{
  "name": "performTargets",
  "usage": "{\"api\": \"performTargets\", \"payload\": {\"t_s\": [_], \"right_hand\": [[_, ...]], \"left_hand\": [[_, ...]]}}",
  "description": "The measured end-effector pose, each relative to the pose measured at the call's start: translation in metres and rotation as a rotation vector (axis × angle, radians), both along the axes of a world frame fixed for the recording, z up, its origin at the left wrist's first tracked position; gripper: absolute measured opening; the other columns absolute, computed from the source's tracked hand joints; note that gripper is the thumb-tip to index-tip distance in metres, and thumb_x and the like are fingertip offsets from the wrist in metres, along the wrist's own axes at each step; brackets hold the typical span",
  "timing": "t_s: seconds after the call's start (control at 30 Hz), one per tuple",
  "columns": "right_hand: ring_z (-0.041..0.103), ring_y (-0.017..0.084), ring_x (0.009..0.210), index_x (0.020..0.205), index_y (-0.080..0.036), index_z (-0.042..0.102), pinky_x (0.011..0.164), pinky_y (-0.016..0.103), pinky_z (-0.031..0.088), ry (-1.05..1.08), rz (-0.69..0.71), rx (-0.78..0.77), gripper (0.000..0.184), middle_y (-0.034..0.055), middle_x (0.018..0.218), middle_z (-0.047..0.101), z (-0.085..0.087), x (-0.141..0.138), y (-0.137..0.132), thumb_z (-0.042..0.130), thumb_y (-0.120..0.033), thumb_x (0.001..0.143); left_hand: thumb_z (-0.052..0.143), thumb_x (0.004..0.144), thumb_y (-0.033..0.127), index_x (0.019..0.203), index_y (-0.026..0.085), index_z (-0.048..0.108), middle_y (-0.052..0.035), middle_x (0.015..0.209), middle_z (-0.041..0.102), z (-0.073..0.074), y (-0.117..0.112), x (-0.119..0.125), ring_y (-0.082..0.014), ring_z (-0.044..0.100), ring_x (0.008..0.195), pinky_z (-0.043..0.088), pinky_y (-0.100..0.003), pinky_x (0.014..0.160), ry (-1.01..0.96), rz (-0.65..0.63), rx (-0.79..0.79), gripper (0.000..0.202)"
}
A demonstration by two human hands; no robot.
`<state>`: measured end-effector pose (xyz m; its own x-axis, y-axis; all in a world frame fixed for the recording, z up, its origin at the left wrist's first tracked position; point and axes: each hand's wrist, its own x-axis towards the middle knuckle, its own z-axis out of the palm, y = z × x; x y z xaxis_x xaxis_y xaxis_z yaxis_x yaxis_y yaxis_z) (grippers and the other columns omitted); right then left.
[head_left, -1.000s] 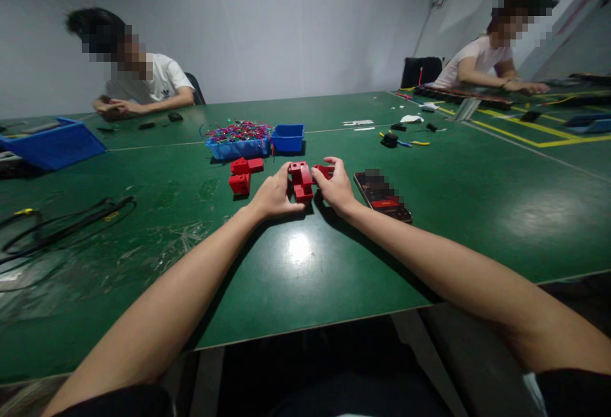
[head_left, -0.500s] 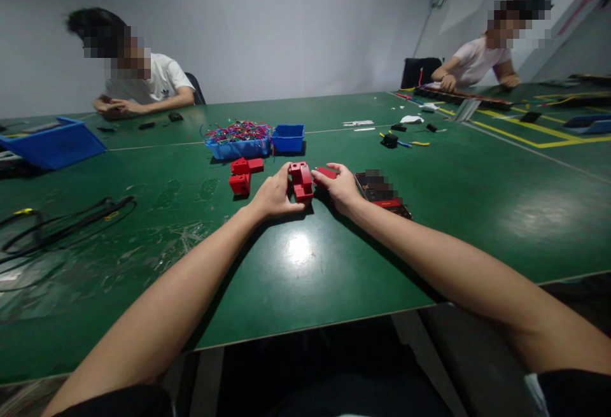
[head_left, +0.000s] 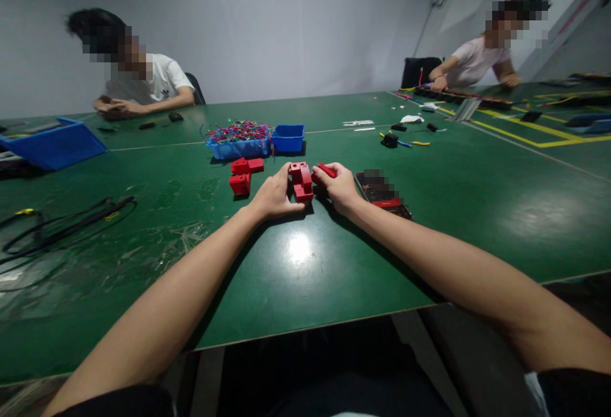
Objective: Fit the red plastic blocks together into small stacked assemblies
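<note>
Green table point(head_left: 305, 296): cut off at left and right of the view; near edge seen slanting below the forearms. Green surface spread between the forearms and on to that edge. Co-worker at far left point(head_left: 165, 79) and co-worker at far right point(head_left: 472, 60) seated across; the latter's work is hard to make out.

Forearms angled inward from the lower corners, elbows wide, upper arms hidden by dark sleeves. Tilted blue bin point(head_left: 57, 146) cropped by the left border; black cable point(head_left: 62, 232) nearer, also cropped. Wire-filled blue bin point(head_left: 238, 149) set beyond the hands, its floor covered by tangled wires.

Left hand point(head_left: 274, 194): closed around the red block, thumb laid along the near side, other fingertips partly hidden behind it. Right hand point(head_left: 341, 188): thumb and fingers pinched on a red piece, much of which is covered by the hand. Hands held apart, narrow gap between; whether the block is touched by the right fingertips cannot be told.

Phone point(head_left: 371, 186) placed just right of the right hand, screen partly pixelated. Smaller blue bin point(head_left: 289, 144) stood beside the wires. Loose red parts point(head_left: 240, 183) grouped left of the left hand. Red block point(head_left: 300, 181) held mid-table; red piece point(head_left: 327, 170) held just right of it.
</note>
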<state>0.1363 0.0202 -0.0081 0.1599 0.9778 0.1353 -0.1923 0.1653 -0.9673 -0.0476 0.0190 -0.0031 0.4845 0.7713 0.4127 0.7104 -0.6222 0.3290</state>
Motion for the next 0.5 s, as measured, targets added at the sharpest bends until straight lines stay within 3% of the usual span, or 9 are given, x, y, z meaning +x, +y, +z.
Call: {"api": "performTargets", "payload": {"t_s": [0.27,0.37,0.5], "right_hand": [[0.056,0.012,0.053,0.083,-0.022,0.052,0.051,0.026,0.051,0.153,0.031,-0.143,0.032,-0.0044,0.062,0.061,0.0054,-0.0031,-0.0001,0.07,-0.048,0.08],[0.058,0.012,0.057,0.085,-0.021,0.052,0.054,0.025,0.051,0.144,0.025,-0.125,0.027,-0.0048,0.065,0.062,0.0046,-0.0027,0.0003,0.073,-0.036,0.075],[0.056,0.011,0.061,0.086,-0.021,0.054,0.058,0.024,0.047,0.039,-0.008,-0.05,0.037,-0.0065,0.07,0.062,0.0008,-0.0009,0.0005,0.079,-0.026,0.058]], "left_hand": [[0.074,0.065,0.044,0.145,0.012,0.028,-0.0197,0.131,0.061,-0.0006,0.0017,-0.0009,-0.0346,0.065,0.117,0.053,-0.046,0.097,-0.009,-0.001,-0.027,0.098],[0.073,0.066,0.045,0.145,0.011,0.029,-0.0199,0.13,0.062,0.0004,0.0005,-0.0005,-0.0347,0.066,0.116,0.053,-0.046,0.096,-0.003,0.006,-0.036,0.097],[0.073,0.066,0.045,0.143,0.009,0.03,-0.0203,0.129,0.062,0.0021,-0.0013,0.0004,-0.0344,0.066,0.115,0.053,-0.045,0.096,0.01,0.011,-0.032,0.095]]}}
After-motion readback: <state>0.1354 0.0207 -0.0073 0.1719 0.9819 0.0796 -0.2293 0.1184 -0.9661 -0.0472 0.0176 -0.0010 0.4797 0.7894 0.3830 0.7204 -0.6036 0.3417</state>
